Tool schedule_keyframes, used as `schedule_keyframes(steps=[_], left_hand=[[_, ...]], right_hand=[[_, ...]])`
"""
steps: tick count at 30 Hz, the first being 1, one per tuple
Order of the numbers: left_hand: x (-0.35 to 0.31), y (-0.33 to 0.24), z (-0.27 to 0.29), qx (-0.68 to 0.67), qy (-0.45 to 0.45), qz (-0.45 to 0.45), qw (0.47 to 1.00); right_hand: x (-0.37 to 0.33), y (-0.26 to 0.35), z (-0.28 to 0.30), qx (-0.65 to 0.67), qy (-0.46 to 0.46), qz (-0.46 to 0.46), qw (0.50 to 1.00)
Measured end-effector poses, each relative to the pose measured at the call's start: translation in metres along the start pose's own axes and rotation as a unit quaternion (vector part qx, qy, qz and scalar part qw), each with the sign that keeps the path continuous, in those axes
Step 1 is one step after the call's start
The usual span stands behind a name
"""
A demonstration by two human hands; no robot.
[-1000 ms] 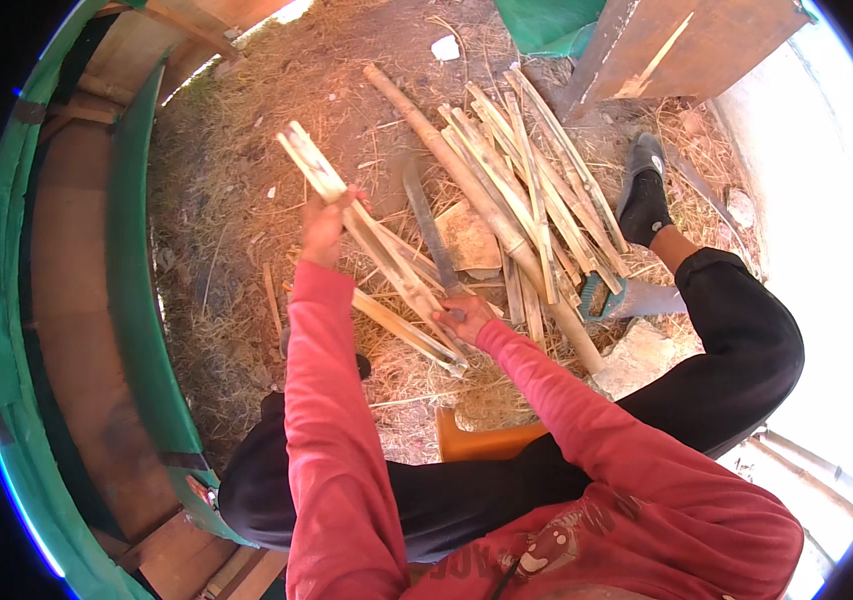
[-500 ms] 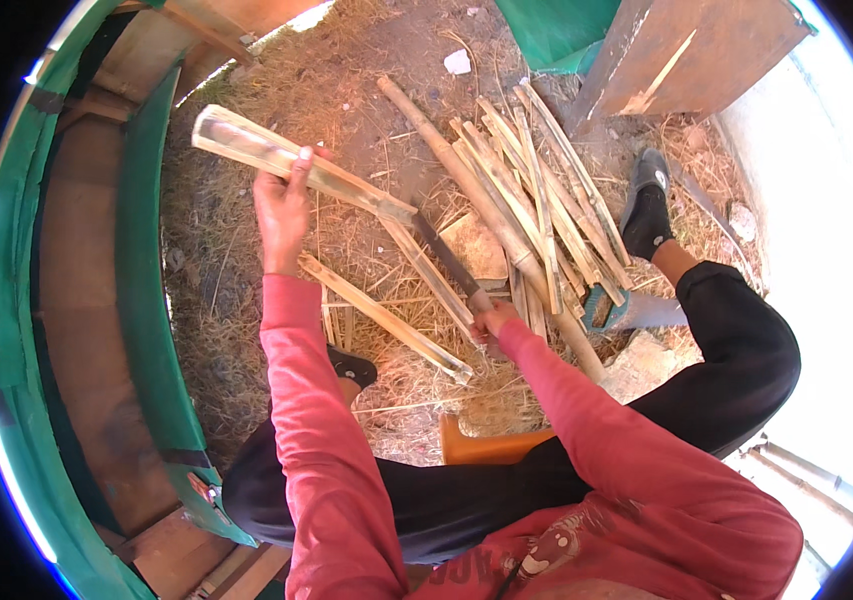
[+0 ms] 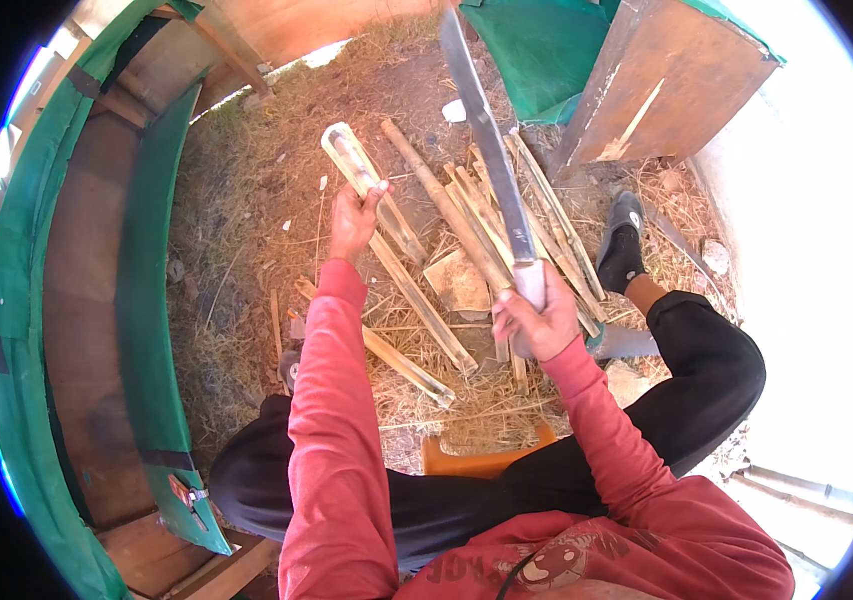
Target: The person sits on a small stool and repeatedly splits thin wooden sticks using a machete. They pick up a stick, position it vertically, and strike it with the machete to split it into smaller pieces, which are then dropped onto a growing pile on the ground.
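Observation:
A split piece of bamboo is gripped near its upper end by my left hand. Its lower end points down beside a flat tan block; whether it touches the ground I cannot tell. My right hand is wrapped around the pale handle of a machete, whose long dark blade points up and away from me, over the bamboo pile. Below my left hand, a split bamboo strip lies slanting on the straw, with another strip nearer me, partly hidden by my left sleeve.
A pile of bamboo strips and a round bamboo pole lie right of the block. A saw rests by my right leg. An orange plastic seat is under me. A green-covered wooden box stands far right, before a white wall.
The machete has swung up off the bamboo, its blade now raised. My left hand has moved right and turned the bamboo steeper, bringing its lower end beside the block.

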State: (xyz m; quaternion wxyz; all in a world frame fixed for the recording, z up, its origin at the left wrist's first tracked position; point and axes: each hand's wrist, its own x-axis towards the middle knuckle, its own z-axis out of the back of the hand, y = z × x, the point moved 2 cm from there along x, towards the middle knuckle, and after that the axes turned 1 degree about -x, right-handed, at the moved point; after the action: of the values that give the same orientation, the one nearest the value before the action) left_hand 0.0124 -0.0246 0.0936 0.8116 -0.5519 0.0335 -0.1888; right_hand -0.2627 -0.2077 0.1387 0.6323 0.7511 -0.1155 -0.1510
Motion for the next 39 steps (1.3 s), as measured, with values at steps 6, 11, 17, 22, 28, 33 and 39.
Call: schedule_keyframes(steps=[6,11,17,22,28,33,39], left_hand=[[-0.004,-0.006,-0.013,0.02,0.03,-0.03,0.999],[-0.01,-0.014,-0.013,0.015,0.069,-0.032,0.997],[-0.013,0.0,0.006,0.059,0.109,-0.046,0.991],[-0.017,-0.007,0.0,0.021,0.112,-0.05,0.992],[-0.02,-0.007,0.006,0.038,0.129,-0.041,0.99],[-0.018,0.006,0.005,0.063,0.129,-0.037,0.989],[-0.021,-0.003,0.003,0.056,0.158,-0.047,0.985]], right_hand=[[-0.006,0.056,-0.056,-0.233,-0.01,0.166,0.958],[0.0,0.038,-0.069,-0.301,-0.01,0.122,0.946],[-0.014,0.075,-0.082,-0.257,-0.004,0.191,0.947],[-0.002,0.048,-0.087,-0.321,-0.029,0.149,0.935],[-0.004,0.054,-0.09,-0.342,-0.003,0.116,0.933],[-0.013,0.059,-0.091,-0.258,0.004,0.098,0.961],[-0.028,0.079,-0.086,-0.194,-0.017,0.2,0.96]])
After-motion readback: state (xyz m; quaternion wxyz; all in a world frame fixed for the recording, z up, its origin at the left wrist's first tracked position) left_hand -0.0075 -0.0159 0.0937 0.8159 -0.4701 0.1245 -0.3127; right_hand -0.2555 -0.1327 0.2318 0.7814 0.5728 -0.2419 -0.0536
